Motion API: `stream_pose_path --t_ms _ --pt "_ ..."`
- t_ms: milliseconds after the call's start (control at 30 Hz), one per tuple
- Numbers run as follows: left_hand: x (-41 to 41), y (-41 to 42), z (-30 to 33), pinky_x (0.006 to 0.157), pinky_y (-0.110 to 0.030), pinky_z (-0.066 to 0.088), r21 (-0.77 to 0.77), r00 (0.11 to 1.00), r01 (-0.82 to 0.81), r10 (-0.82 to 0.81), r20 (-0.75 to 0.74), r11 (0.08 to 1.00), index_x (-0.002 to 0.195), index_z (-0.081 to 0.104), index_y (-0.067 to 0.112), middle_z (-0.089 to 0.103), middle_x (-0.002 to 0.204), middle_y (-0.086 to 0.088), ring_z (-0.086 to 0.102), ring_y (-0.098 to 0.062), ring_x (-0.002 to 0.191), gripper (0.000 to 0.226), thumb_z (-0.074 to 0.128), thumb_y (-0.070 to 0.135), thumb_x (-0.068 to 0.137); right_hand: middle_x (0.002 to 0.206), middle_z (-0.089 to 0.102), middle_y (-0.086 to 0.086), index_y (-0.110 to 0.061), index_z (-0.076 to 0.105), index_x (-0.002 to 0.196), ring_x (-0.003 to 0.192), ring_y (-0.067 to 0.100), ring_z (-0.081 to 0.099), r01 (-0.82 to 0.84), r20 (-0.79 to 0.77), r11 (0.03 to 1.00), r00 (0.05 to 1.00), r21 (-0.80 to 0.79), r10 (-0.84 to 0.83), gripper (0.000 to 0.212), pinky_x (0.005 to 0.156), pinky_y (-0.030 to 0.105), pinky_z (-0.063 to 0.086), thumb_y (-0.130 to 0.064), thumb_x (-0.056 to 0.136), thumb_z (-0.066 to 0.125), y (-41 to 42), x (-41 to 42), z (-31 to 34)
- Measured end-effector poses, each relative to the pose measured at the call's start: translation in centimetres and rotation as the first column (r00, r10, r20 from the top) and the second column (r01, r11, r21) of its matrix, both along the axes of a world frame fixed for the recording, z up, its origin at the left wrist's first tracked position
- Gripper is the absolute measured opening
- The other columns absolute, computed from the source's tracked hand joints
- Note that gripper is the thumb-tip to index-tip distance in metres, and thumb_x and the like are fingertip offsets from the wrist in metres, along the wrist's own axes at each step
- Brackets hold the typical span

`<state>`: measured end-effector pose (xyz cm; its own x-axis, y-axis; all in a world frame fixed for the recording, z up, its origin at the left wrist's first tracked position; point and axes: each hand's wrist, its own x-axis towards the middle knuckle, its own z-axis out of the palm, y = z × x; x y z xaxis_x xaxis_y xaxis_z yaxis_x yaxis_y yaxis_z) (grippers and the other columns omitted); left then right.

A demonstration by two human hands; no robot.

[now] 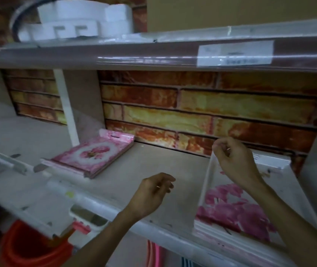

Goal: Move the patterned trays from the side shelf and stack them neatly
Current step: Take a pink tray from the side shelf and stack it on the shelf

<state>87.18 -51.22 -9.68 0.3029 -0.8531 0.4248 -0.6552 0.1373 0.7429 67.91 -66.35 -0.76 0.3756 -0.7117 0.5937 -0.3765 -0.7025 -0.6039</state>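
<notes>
A grey shelf (pixel 150 170) carries white pink-flowered trays (pixel 238 212) stacked near right and pink rose-patterned trays (pixel 90 157) stacked far left. The right hand (pixel 234 160) hangs over the white stack, the left hand (pixel 151 191) between stacks; both fingers loosely curled, empty.

This looks like a shop or stockroom. Long shelves (pixel 115 166) run across, the upper shelf (pixel 153 53) edged with a clear plastic strip holding a paper price label (pixel 235 53). Brick-pattern wallpaper (pixel 202 106) backs the bay. Flowered pink trays (pixel 92 155) lie stacked as stock, white foam packing pieces (pixel 73 20) sit up top, and red plastic buckets (pixel 30 247) stand below, near left.
</notes>
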Motion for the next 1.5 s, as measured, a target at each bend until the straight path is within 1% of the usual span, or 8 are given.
stream_pose_path --t_ms 367,600,767,933,1200,1300,1433,1500 --pt "12.9 6.4 0.2 0.072 -0.017 0.052 -0.049 0.969 0.029 -0.016 0.247 0.998 0.113 0.066 0.016 0.072 0.095 0.005 0.067 -0.002 0.085 0.023 0.048 0.018 0.099 0.087 0.067 0.005 -0.014 0.066 0.094 0.081 0.022 0.061 -0.031 0.002 0.999 1.0 -0.045 0.031 0.007 0.074 0.032 0.047 -0.017 0.09 0.061 3.5 14.3 0.0" --pt "23.3 8.9 0.5 0.072 -0.01 0.049 -0.067 0.925 0.024 0.003 0.381 0.997 0.114 0.066 0.015 0.072 0.102 0.002 0.065 -0.003 0.087 0.023 0.052 0.02 0.097 0.081 0.061 -0.007 -0.02 0.064 0.089 0.076 0.013 0.058 -0.016 0.015 0.997 1.0 0.08 0.015 0.006 0.061 0.018 0.04 -0.02 0.092 0.059 5.5 23.3 -1.4" --pt "29.7 9.8 -1.0 0.072 -0.03 0.05 -0.047 0.644 0.06 -0.003 0.765 0.997 0.113 0.062 0.015 0.065 0.102 -0.001 0.061 -0.018 0.086 0.024 0.053 0.028 0.095 0.084 0.058 -0.011 -0.019 0.064 0.092 0.082 0.012 0.056 -0.018 0.008 0.979 1.0 0.205 0.016 0.006 0.069 0.023 0.04 -0.02 0.093 0.059 6.7 28.9 -3.0" --pt "34.6 10.9 -2.7 0.077 -0.029 0.049 -0.02 0.429 0.05 -0.003 0.903 0.999 0.11 0.063 0.02 0.068 0.106 0.002 0.063 -0.017 0.092 0.037 0.051 0.048 0.091 0.092 0.063 -0.005 -0.017 0.066 0.093 0.084 0.012 0.058 -0.024 0.007 0.961 1.0 0.274 0.023 0.007 0.064 0.018 0.042 -0.019 0.093 0.059 7.4 33.5 -4.4" --pt "38.0 10.4 -3.7 0.073 -0.026 0.052 0.032 0.397 0.111 -0.074 0.915 0.993 0.108 0.058 0.028 0.07 0.101 0.008 0.066 -0.012 0.089 0.026 0.056 0.041 0.086 0.093 0.06 -0.007 -0.016 0.066 0.101 0.073 -0.005 0.053 0.046 -0.058 0.93 0.998 0.365 -0.027 0.015 0.057 0.012 0.039 -0.025 0.095 0.057 6.5 36.5 -6.8" --pt "38.1 10.0 -3.0 0.069 -0.024 0.053 0.035 0.356 0.12 -0.076 0.931 0.992 0.106 0.061 0.028 0.07 0.098 0.009 0.066 -0.01 0.087 0.027 0.051 0.042 0.086 0.093 0.062 -0.007 -0.017 0.066 0.1 0.078 0.005 0.058 0.079 -0.101 0.918 0.994 0.39 -0.042 0.014 0.061 0.015 0.041 -0.025 0.094 0.056 6.0 37.0 -7.6" --pt "37.7 9.7 -1.9 0.063 -0.022 0.051 0.02 0.364 0.136 -0.069 0.929 0.99 0.101 0.065 0.026 0.071 0.092 0.009 0.068 -0.01 0.081 0.027 0.049 0.043 0.087 0.077 0.067 0.005 -0.016 0.063 0.083 0.064 0.019 0.064 0.076 -0.1 0.827 0.995 0.556 -0.024 0.016 0.063 0.029 0.054 -0.026 0.093 0.056 6.5 38.7 -9.5" --pt "37.7 9.4 -1.1 0.062 -0.023 0.051 0.011 0.364 0.148 -0.065 0.929 0.989 0.101 0.063 0.026 0.071 0.092 0.009 0.067 -0.01 0.08 0.024 0.053 0.043 0.087 0.071 0.069 0.014 -0.008 0.065 0.075 0.058 0.025 0.067 -0.056 0.086 0.646 0.996 0.761 -0.015 0.029 0.066 0.04 0.061 -0.028 0.095 0.057 7.3 40.0 -10.0"
